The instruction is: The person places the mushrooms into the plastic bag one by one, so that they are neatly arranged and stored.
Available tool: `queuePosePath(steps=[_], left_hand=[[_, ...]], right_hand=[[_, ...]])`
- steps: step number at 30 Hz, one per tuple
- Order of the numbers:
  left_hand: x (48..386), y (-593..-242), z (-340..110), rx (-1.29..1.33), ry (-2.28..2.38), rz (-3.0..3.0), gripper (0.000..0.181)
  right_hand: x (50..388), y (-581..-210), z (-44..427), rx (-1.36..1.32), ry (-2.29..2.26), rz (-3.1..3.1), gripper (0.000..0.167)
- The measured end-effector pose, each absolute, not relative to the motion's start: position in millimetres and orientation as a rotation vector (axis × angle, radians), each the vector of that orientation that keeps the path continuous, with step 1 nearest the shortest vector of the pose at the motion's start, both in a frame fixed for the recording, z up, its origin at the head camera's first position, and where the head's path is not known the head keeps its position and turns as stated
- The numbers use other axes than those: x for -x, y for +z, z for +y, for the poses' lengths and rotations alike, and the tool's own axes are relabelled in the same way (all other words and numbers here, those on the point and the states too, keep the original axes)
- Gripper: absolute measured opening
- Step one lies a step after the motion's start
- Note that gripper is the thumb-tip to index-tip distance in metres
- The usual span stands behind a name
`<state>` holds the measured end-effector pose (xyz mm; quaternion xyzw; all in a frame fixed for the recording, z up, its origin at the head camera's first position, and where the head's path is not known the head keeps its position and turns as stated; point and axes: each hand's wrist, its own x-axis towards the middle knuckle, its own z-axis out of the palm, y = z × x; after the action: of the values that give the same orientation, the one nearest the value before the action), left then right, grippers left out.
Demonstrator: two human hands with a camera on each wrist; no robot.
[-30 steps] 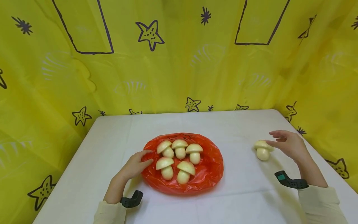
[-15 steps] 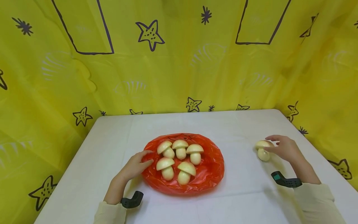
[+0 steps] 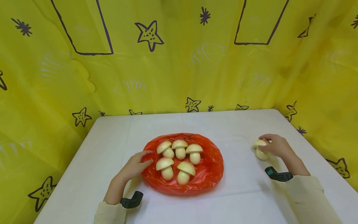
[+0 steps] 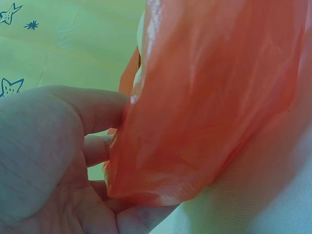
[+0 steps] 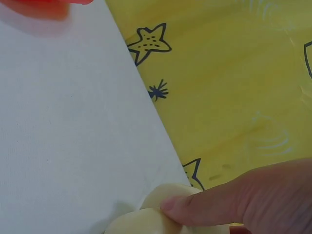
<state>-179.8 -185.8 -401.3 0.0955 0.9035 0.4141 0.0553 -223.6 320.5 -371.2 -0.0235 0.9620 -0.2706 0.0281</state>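
A red plastic bag point(image 3: 209, 174) lies spread on the white table with its mouth up, several cream-coloured mushrooms point(image 3: 186, 169) sitting in it. At the bag's left edge my left hand point(image 3: 134, 165) holds the rim; the left wrist view shows the thumb and fingers point(image 4: 100, 148) about the thin red plastic. One more mushroom point(image 3: 260, 151) stands by itself on the right side of the table. My right hand point(image 3: 279, 147) grips it from the right, and in the right wrist view the thumb point(image 5: 187, 207) presses between cap and stem. Its other fingers are mostly hidden there.
The white table point(image 3: 235, 202) stretches between the bag and the lone mushroom. Yellow curtain point(image 3: 173, 77) with drawn stars hangs behind the table and along both sides. Each wrist wears a black camera point(image 3: 132, 199).
My right hand has moved left onto the lone mushroom and taken hold of it. My left hand and the bag have stayed in place.
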Motion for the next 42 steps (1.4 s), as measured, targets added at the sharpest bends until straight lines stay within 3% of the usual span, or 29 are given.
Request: queuePosePath(steps=[24,42], left_hand=[[181.2,-403.9,-185.4,-0.300,1.264,2.749,0.033],[178.6,-399.8,-185.5,-0.302,1.254,2.748,0.034]], right_hand=[[210.2,-383.9,316.0,-0.002,-1.198,3.004,0.055],[188.4,-376.8,279.5,0.083,-1.345,3.012,0.050]])
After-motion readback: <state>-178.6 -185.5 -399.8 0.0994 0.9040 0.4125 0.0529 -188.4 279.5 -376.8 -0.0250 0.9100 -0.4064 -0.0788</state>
